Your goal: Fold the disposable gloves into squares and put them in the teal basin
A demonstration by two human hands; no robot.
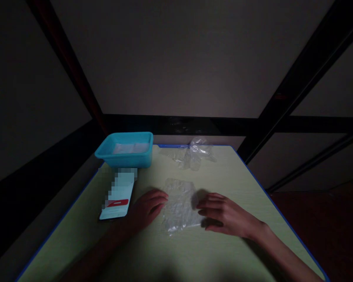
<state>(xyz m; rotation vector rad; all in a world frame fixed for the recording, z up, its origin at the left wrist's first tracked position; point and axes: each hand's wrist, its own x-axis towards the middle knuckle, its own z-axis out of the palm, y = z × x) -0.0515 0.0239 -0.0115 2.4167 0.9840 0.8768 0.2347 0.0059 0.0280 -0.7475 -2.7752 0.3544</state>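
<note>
A clear, crinkled plastic bag (181,205) lies flat on the table between my hands. At its left edge is my left hand (148,205), palm down, with the fingers stretched toward the bag and a gap between thumb and forefinger. My right hand (223,215) hovers by the right edge, its fingers slightly curled and apart. Neither hand has anything in its grasp; whether the fingertips touch the plastic is hard to tell. Farther back sits a second, crumpled heap of clear plastic (194,154).
A turquoise plastic basket (129,159) with whitish flat contents stands at the back left. In front of it lies a phone (120,196) with a lit screen, partly pixelated. The pale table (223,258) has a blue edge; a wall (176,58) rises behind it.
</note>
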